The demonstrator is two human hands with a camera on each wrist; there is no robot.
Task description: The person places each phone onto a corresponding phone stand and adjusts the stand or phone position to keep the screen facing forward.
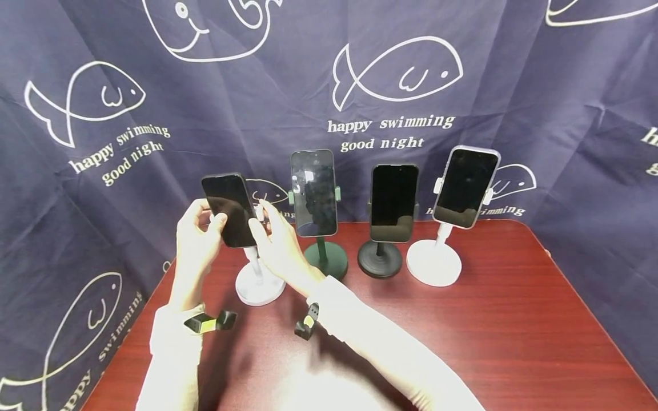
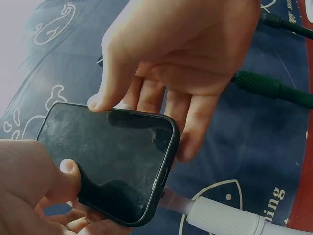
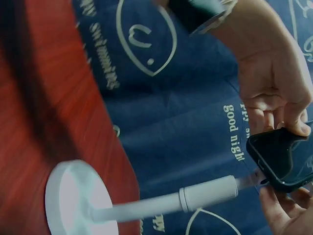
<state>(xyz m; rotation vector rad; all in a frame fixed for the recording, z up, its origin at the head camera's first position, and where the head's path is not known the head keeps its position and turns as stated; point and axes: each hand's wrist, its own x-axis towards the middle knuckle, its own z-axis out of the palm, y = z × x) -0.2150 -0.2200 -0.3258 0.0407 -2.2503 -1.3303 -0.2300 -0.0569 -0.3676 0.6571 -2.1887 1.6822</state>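
Note:
A black smartphone (image 1: 233, 208) leans tilted at the head of a white phone stand (image 1: 259, 285) on the left of the table. My left hand (image 1: 197, 240) grips its left side, thumb on the front edge and fingers behind. On the opposite side, my right hand (image 1: 280, 242) holds the phone's edge, its thumb at the rim and its fingers reaching behind near the stand's white clamp (image 1: 259, 212). The left wrist view shows the dark screen (image 2: 112, 156) between both hands. Below the phone runs the stand's ribbed white stem (image 3: 208, 193); the clamp's back is hidden.
Right of my hands stand a green phone stand (image 1: 334, 262), a black one (image 1: 379, 260) and another white one (image 1: 434, 262), each bearing a smartphone. They line the back edge of the red-brown table (image 1: 488, 331). A dark blue fish-print curtain (image 1: 288, 103) hangs behind.

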